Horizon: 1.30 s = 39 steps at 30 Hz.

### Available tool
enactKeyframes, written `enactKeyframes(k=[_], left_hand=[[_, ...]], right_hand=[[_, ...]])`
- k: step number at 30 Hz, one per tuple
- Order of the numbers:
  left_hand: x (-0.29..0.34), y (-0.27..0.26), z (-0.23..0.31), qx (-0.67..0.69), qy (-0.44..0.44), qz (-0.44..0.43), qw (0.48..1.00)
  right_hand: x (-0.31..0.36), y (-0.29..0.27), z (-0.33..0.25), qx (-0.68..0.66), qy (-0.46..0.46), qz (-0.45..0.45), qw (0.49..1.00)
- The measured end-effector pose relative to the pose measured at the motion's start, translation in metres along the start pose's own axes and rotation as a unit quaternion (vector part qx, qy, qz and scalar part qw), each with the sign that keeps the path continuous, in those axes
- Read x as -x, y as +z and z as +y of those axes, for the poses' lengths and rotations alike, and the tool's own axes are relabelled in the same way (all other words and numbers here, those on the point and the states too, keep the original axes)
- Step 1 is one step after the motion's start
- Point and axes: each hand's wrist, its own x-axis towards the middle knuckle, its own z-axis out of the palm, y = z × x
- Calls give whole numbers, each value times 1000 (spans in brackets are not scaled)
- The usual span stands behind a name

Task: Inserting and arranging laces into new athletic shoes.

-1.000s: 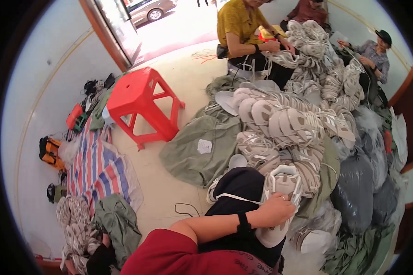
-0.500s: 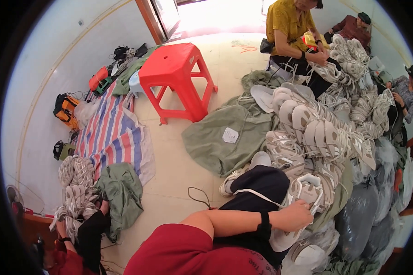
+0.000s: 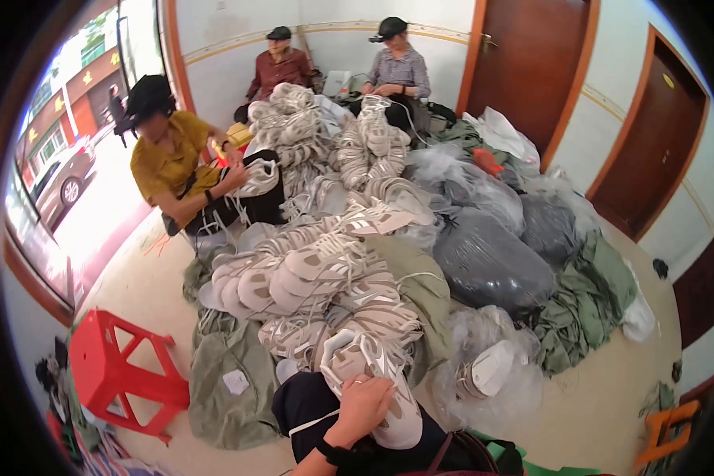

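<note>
A beige and white sneaker (image 3: 401, 424) rests on my dark-trousered lap, its toe pointing back toward me and its collar away. My left hand (image 3: 362, 403), with a ring and a black wristband, lies across the upper with its fingers curled over the shoe. A loose white lace (image 3: 313, 423) trails left from beside the hand over my knee. What the fingertips pinch is hidden under the hand. My right hand does not show. Just beyond the sneaker rises a large pile of similar sneakers (image 3: 309, 274), many nested in rows.
Grey plastic bags (image 3: 492, 258) and a clear bag of shoe parts (image 3: 488, 369) lie at the right. A red stool (image 3: 119, 373) and green cloth (image 3: 234, 397) are on the left. A person in yellow (image 3: 174, 170) and two others (image 3: 282, 67) handle shoes around the pile.
My view has swung to the right, bringing the doors and bags into sight and moving the stool to the left edge. My left hand stays on the sneaker.
</note>
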Motion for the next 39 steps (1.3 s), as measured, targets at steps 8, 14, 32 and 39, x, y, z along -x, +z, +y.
enactKeyframes(k=[8,14,32,39], left_hand=[[9,-2,8,10,-5,-3,1000],[11,5,-2,-25,-10,-59,998],[-5,-9,18,-22,-58,-117,991],[-7,-10,17,-36,-47,-123,991]], right_hand=[[-33,18,-10,-23,-13,-47,999],[40,27,66,-83,67,-35,994],[148,129,68,358,103,168,913],[146,150,49,403,145,220,877]])
